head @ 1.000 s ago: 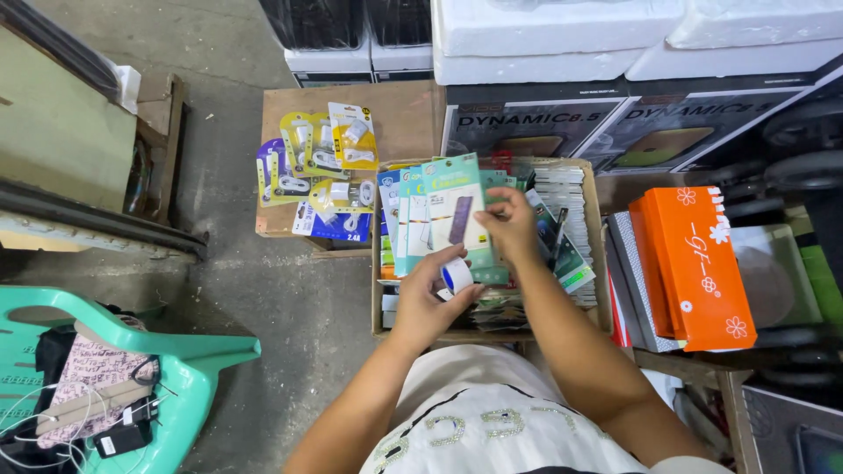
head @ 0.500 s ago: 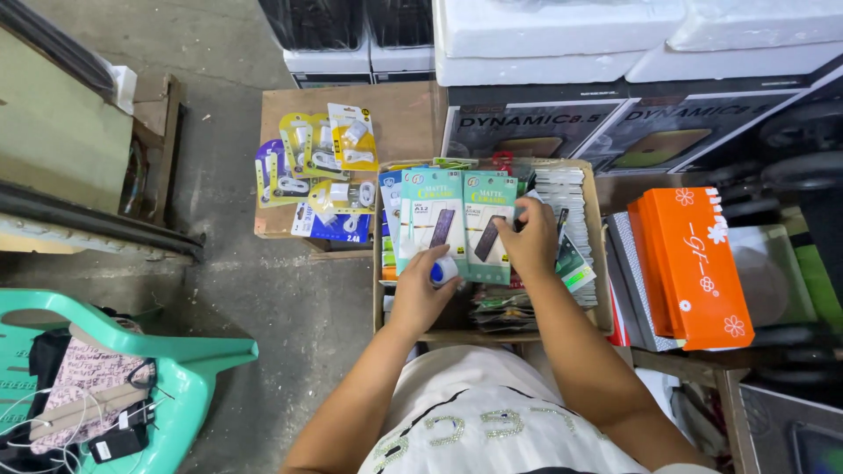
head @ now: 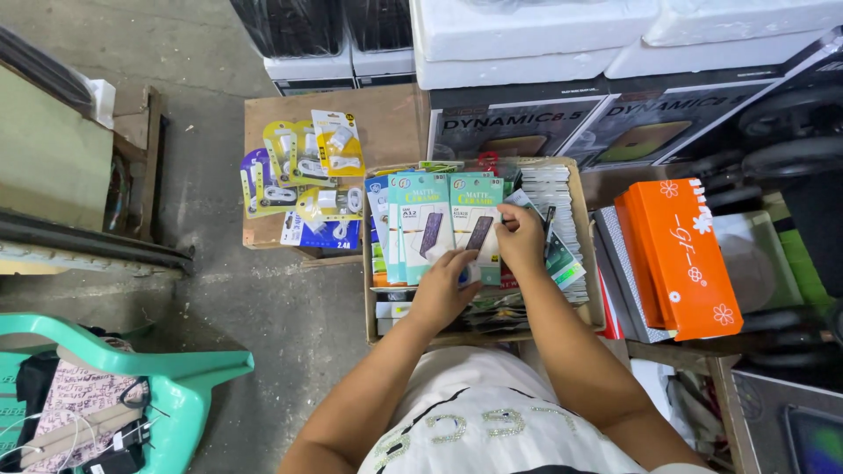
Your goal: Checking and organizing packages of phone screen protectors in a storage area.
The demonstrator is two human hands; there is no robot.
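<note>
Concrete floor, cardboard box (head: pixel 580 202); left hand (head: pixel 442 294) and right hand (head: pixel 520 239) each gripping teal packets (head: pixel 450 224).

Seen from above, a person's left hand (head: pixel 442 294) and right hand (head: pixel 520 239) each pinch a teal flat packet (head: pixel 475 226) standing upright in a cardboard box (head: pixel 587 254) crammed with similar packets. Just left of the grip, more teal and blue packets (head: pixel 406 224) stand in a row. Farther left lie yellow cable packs (head: pixel 309 162) on a cardboard sheet (head: pixel 386 118). Right of the grip sit orange boxes (head: pixel 680 254).
</note>
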